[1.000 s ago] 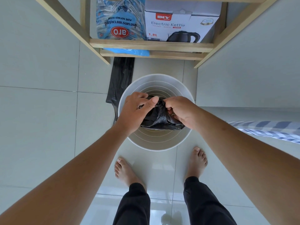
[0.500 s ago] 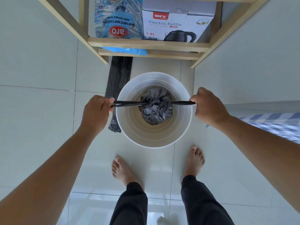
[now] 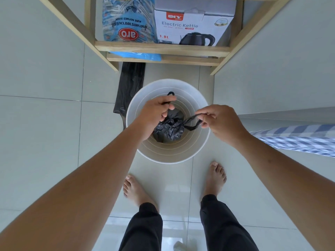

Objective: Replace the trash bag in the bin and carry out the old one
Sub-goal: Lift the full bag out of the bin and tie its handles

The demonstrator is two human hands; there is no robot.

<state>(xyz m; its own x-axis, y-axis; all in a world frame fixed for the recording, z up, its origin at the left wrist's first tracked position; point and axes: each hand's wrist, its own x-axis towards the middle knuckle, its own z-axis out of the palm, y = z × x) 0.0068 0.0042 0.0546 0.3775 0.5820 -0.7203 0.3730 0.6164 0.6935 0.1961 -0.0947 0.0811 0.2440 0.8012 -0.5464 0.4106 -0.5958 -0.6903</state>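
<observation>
A round white bin [image 3: 164, 156] stands on the tiled floor in front of my bare feet. Inside it sits the old black trash bag [image 3: 168, 128], bunched and knotted at the top. My left hand [image 3: 155, 111] is over the bin and grips one black handle strip of the bag, whose loop end pokes out beyond my fingers. My right hand [image 3: 218, 118] pinches the other handle strip at the bin's right rim. A flat, folded black bag [image 3: 131, 87] lies on the floor behind and left of the bin.
A wooden shelf unit [image 3: 161, 47] stands just beyond the bin, holding a blue sugar pack [image 3: 126, 20] and an electric kettle box [image 3: 194, 24]. A white wall or cabinet edge [image 3: 272, 87] rises on the right, with blue checked cloth [image 3: 297, 140] by my right arm.
Both hands had pulled the handle strips taut outward past the bin's sides. They have now come back in over the bin, the strips slack and crossing above the bag.
</observation>
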